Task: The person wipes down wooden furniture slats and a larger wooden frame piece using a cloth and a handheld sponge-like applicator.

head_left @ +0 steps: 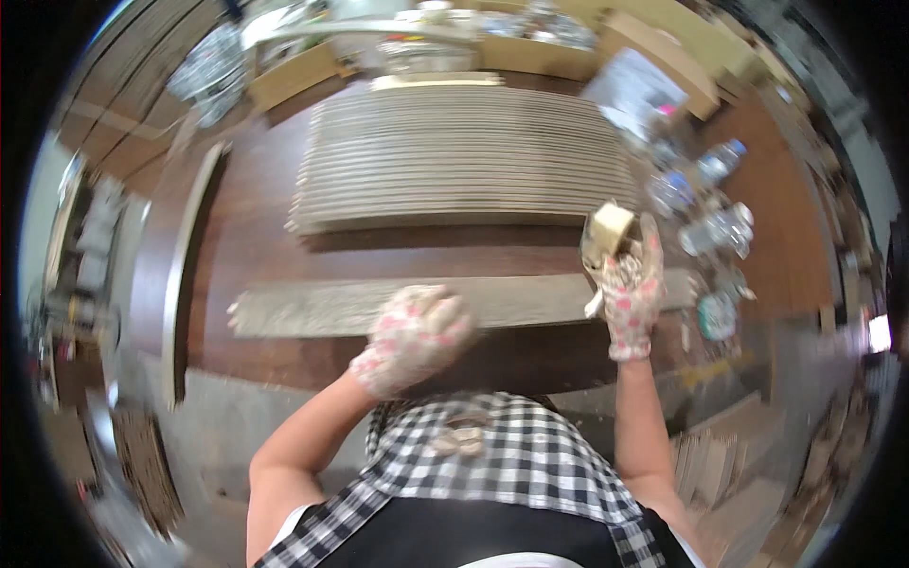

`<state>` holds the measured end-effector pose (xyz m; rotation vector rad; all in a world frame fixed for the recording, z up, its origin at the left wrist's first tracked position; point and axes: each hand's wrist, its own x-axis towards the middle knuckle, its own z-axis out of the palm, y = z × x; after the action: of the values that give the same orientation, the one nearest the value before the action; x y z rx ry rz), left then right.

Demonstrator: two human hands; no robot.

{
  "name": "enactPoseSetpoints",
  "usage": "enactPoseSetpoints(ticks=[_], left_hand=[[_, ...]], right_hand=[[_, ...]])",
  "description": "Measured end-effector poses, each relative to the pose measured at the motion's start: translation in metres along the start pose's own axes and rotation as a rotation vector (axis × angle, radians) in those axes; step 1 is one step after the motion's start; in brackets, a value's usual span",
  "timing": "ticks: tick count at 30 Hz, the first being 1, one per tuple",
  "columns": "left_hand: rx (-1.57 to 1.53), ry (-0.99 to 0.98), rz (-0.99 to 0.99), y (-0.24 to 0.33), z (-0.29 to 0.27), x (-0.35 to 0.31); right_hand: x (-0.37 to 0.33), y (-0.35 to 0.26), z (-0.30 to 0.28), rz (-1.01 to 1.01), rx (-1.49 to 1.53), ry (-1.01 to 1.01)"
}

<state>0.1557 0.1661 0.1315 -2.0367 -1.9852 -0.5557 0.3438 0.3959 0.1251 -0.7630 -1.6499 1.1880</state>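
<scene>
My left hand (417, 339), in a white glove with pink spots, is closed over the near edge of a long grey-brown wooden strip (530, 301) lying crosswise in front of me. Its fingers are curled and blurred; anything inside them is hidden. Past the strip's right part, my right hand (632, 289), gloved alike, closes around a pale yellow block (614, 225), one finger stretched along its right side. A dark-rimmed, cup-like thing (594, 250) shows beside the block, partly covered by the hand. Beyond the strip lies a wide row of similar strips (464, 156), packed side by side.
Several clear plastic bottles (720, 230) stand or lie at the right of the brown table (256, 237). Another long strip (189, 275) lies lengthwise at the left. Cardboard boxes (535, 57) and a plastic bag (634, 90) line the far edge.
</scene>
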Motion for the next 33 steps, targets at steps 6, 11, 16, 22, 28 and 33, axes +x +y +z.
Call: enactPoseSetpoints(ticks=[6, 11, 16, 22, 28, 33], left_hand=[[-0.119, -0.017, -0.171, -0.021, -0.029, -0.061], [0.073, -0.150, -0.492, -0.080, -0.070, -0.149], [0.445, 0.212, -0.811, -0.134, -0.118, -0.208], [-0.058, 0.056, -0.208, -0.061, -0.051, -0.078], [-0.153, -0.085, -0.147, -0.066, -0.049, -0.065], [-0.038, 0.146, -0.398, -0.121, -0.110, -0.135]], right_hand=[[-0.037, 0.027, 0.018, -0.142, -0.234, -0.011], [-0.024, 0.018, 0.025, -0.044, 0.080, -0.051], [-0.019, 0.018, 0.032, -0.063, 0.003, 0.020], [-0.024, -0.016, 0.084, -0.277, -0.227, -0.076], [-0.011, -0.043, 0.079, -0.284, -0.250, 0.035], [-0.001, -0.091, 0.077, -0.362, -0.218, 0.021]])
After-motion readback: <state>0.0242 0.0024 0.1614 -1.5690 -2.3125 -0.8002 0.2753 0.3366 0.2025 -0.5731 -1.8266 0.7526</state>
